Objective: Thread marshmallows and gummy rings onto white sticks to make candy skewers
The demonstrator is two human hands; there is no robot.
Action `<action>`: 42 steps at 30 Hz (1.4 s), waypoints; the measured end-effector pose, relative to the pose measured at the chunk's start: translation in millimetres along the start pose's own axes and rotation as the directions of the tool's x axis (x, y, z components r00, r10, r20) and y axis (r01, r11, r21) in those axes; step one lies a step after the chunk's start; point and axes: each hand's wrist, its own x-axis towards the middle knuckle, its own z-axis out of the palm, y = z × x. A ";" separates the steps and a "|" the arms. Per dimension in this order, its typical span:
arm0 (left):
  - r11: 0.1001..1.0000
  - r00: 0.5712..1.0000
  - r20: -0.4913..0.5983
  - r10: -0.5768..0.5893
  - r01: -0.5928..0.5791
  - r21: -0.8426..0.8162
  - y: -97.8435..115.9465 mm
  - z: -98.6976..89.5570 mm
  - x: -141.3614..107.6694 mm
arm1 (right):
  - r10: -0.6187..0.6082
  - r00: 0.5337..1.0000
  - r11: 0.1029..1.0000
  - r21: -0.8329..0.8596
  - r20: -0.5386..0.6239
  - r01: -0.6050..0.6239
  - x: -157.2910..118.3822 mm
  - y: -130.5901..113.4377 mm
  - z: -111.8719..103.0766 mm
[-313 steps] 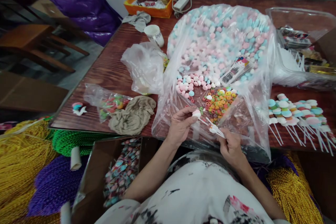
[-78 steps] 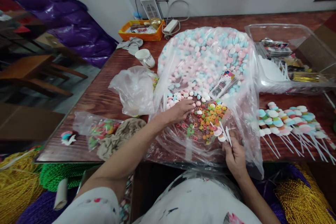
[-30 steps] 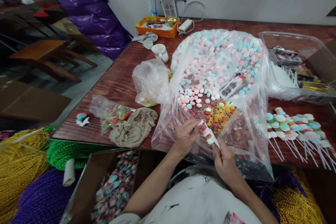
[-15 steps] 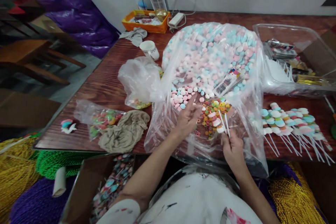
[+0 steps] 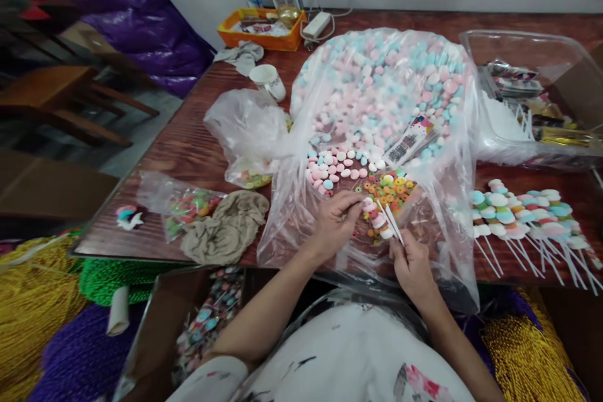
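My right hand (image 5: 411, 259) grips several white sticks (image 5: 390, 221) near their lower ends. One of them carries a stack of pink, white and orange candies (image 5: 378, 221). My left hand (image 5: 335, 221) is closed in a pinch at the top of this stack, its fingertips around a small pale candy. Under the hands lies a clear plastic bag (image 5: 301, 226), spread open. Loose colored ring candies (image 5: 393, 188) and pink, white and blue marshmallows (image 5: 336, 166) lie just beyond my fingers.
A large heap of bagged marshmallows (image 5: 377, 88) fills the middle. Finished candy sticks (image 5: 522, 217) lie to the right, below a clear plastic bin (image 5: 499, 149). Leftward are a mug (image 5: 269, 83), a tan cloth (image 5: 228, 229) and candy bags (image 5: 188, 207). An orange tray (image 5: 259, 41) stands behind.
My left hand has moved from beside the loose marshmallows down to the tip of the candy stick, its fingers closing. My right hand has shifted slightly left with the sticks.
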 end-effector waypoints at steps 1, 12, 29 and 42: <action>1.000 1.000 -0.019 0.006 -0.006 -0.013 5.1 -0.2 -4.3 | -0.003 1.000 1.000 -0.002 0.003 0.003 -0.5 -1.0 1.5; 0.969 0.986 -0.128 -0.102 0.070 -0.239 0.7 -7.3 -26.7 | -0.033 0.999 0.999 -0.030 -0.002 0.033 -9.8 -14.7 10.9; 0.970 0.979 -0.153 -0.133 0.096 -0.224 -0.5 1.5 -38.1 | -0.037 0.999 0.997 0.069 -0.009 0.037 -17.7 -20.5 21.7; 0.983 0.999 -0.005 -0.039 0.038 -0.181 5.3 2.3 -28.3 | -0.070 0.997 0.997 -0.036 -0.032 0.069 -17.8 -26.0 -6.2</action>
